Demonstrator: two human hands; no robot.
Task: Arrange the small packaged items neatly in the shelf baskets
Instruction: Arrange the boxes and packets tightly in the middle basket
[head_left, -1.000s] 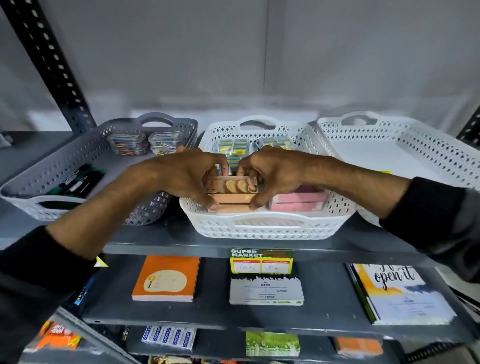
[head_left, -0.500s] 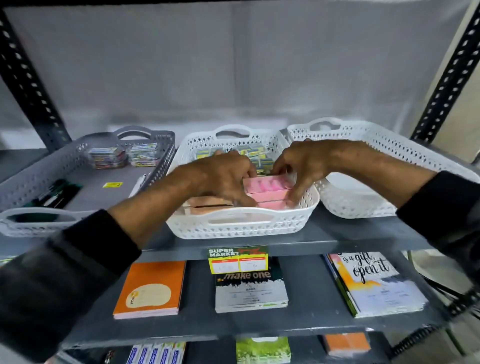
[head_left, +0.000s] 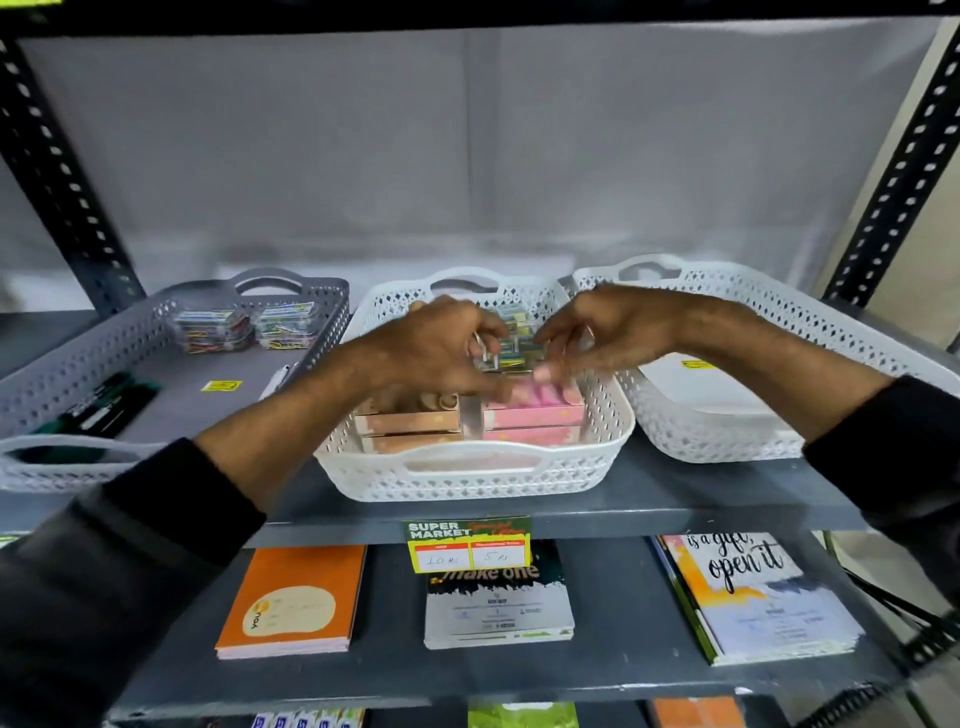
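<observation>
- We faced a dark grey metal shelf unit (head_left: 675, 493) with perforated black uprights (head_left: 893, 171) at both sides.
- Behind it we saw a pale grey sheet (head_left: 467, 145) hung as a backdrop, softly creased.
- A beige wall (head_left: 930, 234) showed at the far right.
- The light was dim and even.

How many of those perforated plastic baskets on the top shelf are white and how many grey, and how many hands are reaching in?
White perforated plastic baskets: 2, middle and right
Grey perforated plastic basket: 1
Bare hands over the middle basket: 2, left hand and right hand
Total: 3 baskets, 2 hands
</observation>
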